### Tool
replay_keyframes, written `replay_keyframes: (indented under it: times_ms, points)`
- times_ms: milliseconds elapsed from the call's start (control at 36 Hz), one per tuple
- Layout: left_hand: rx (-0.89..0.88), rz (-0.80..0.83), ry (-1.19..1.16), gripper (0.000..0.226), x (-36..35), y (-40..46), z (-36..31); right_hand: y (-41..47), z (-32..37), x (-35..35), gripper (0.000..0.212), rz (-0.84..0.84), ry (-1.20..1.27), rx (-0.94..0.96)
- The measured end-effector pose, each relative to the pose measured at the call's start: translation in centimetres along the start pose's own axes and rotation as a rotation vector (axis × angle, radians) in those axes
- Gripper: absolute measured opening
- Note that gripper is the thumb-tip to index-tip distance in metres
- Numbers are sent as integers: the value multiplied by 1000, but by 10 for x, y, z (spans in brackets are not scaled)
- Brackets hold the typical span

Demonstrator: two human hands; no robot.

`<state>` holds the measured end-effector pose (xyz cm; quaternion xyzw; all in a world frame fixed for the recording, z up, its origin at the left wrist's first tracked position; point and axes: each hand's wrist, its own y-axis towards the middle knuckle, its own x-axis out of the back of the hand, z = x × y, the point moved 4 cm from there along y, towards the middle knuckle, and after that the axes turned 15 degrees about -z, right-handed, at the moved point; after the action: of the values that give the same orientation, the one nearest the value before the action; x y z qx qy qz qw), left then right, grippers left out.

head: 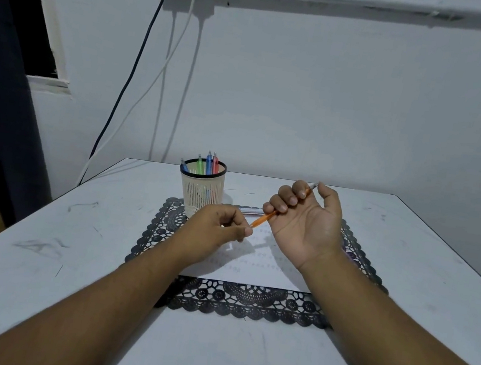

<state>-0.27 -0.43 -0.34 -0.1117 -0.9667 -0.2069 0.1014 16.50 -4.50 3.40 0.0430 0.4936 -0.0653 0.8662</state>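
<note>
Well, with the right hand curled round the orange pen above the paper and the left hand pinching its lower end, I'd grip firmly and twist gently.

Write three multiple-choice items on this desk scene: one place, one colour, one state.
1. Where does the pen holder stand? A on the lace mat's far left corner; B at the table's near edge; C on the floor.
2. What colour is the held pen? A green; B orange; C black.
3. How is the right hand? A flat on the table; B fingers curled round the pen; C empty.
Answers: 1 A, its base sits on the black mat. 2 B, the barrel shows orange between the hands. 3 B, fingers wrap the barrel.
</note>
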Motion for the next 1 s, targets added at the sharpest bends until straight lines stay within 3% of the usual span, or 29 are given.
replay_keyframes:
  times_ms: [1000]
  points:
    - [12, 38, -56, 14, 1, 2, 6, -4, 2, -3, 25, 71, -28, 45]
